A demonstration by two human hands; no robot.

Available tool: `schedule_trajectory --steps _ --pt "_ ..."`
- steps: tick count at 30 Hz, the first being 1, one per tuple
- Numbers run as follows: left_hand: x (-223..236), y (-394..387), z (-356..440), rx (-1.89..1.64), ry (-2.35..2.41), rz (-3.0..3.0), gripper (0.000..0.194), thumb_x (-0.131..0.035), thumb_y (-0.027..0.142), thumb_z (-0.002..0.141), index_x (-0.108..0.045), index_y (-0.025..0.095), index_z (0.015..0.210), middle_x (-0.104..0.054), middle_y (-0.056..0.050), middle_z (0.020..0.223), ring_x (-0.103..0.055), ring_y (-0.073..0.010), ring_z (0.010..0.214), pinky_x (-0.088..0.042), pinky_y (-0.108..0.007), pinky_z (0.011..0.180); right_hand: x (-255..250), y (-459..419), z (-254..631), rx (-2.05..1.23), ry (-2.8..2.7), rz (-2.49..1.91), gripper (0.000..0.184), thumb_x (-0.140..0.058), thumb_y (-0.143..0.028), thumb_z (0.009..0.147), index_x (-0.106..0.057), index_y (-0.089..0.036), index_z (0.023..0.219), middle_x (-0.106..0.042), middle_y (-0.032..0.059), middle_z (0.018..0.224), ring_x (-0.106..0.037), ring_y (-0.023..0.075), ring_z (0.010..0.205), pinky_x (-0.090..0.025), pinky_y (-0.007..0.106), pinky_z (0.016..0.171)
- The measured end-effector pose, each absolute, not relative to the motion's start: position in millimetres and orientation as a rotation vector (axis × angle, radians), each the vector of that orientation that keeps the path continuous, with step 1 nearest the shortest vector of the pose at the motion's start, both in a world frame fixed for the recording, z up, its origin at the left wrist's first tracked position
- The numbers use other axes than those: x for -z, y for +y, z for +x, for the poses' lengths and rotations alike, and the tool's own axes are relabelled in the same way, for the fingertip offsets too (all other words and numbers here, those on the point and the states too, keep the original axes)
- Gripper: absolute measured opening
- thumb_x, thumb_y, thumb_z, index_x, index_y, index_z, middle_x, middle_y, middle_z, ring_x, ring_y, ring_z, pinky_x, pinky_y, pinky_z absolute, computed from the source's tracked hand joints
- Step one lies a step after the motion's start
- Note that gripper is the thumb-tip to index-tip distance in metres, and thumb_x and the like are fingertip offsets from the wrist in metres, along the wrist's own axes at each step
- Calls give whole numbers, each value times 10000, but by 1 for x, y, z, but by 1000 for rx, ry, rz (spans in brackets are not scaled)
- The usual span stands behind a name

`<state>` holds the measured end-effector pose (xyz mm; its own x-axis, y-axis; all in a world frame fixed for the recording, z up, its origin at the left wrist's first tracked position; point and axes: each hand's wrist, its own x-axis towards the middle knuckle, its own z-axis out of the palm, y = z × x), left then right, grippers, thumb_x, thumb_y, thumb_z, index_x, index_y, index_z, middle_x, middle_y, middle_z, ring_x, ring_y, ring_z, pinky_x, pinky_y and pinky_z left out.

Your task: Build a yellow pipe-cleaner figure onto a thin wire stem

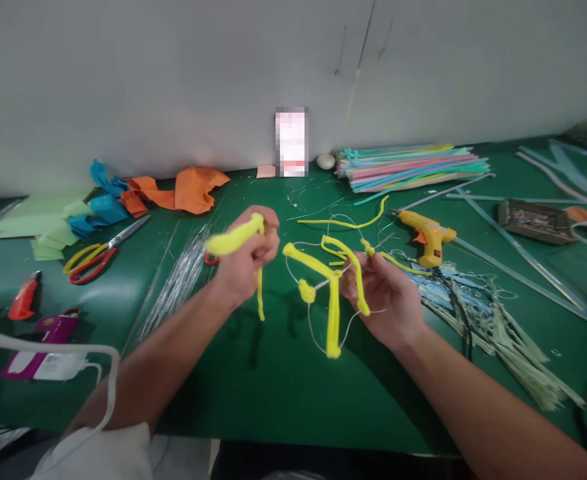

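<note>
My left hand [253, 257] is closed around a yellow pipe cleaner [232, 239]; a blurred thick end points left from the fist and a thin tail hangs below it. In my right hand [386, 293], fingers pinch a wire frame wrapped with yellow pipe cleaner [333, 313]. Its spokes fan out from a middle joint, with knobbed ends and a thin wire curving between them. Part of the frame is hidden by my right fingers. Beyond the hands, a loose yellow strand [338, 222] lies on the green table [283, 393].
A yellow glue gun [428, 235] lies right, near a bundle of coloured pipe cleaners [413, 167] and a small box [536, 220]. Scissors [101, 253], silver wires [178, 283], orange paper [198, 189] and a red cutter [25, 297] are left. A phone [291, 141] leans on the wall.
</note>
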<state>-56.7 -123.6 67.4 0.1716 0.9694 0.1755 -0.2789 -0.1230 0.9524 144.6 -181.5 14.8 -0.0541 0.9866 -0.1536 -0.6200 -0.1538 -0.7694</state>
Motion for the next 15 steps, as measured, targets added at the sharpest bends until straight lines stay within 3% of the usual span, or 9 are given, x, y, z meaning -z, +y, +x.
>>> schedule_trajectory --steps 4,8,10,13,15 --pt "-72 -137 -44 -928 727 1279 364 -701 165 673 -711 247 1028 -382 74 524 -315 -58 441 -288 -208 426 -19 -183 144 -1782 -517 -769 271 -614 -450 806 -691 -204 722 -618 14 601 -472 119 451 -405 268 466" --pt "-71 -138 -38 -840 726 1373 165 -790 254 687 -773 197 841 -504 34 537 -424 -65 465 -355 -220 454 -21 -181 146 -2016 -516 -755 304 -626 -468 785 -703 -181 721 -640 24 597 -524 132 489 -429 261 497" --pt "-72 -134 -40 -926 777 1379 181 -786 340 715 -767 163 741 -586 -11 592 -483 -77 500 -356 -216 444 -21 -179 147 -2069 -635 -715 402 -569 -537 807 -717 -167 761 -642 35 606 -510 129 478 -419 267 493" --pt "-82 -123 -50 -1164 894 1360 296 -748 423 767 -746 147 657 -534 3 516 -381 -35 426 -259 -192 380 -20 -180 148 -1918 -893 -724 581 -413 -638 868 -737 -157 841 -664 65 683 -530 141 516 -435 299 537" --pt "-94 -117 -59 -1296 907 1293 325 -737 414 779 -714 148 594 -430 38 421 -302 -21 369 -205 -188 353 -19 -183 147 -1552 -1047 -862 512 -440 -603 885 -715 -183 781 -644 51 674 -534 149 546 -431 307 554"
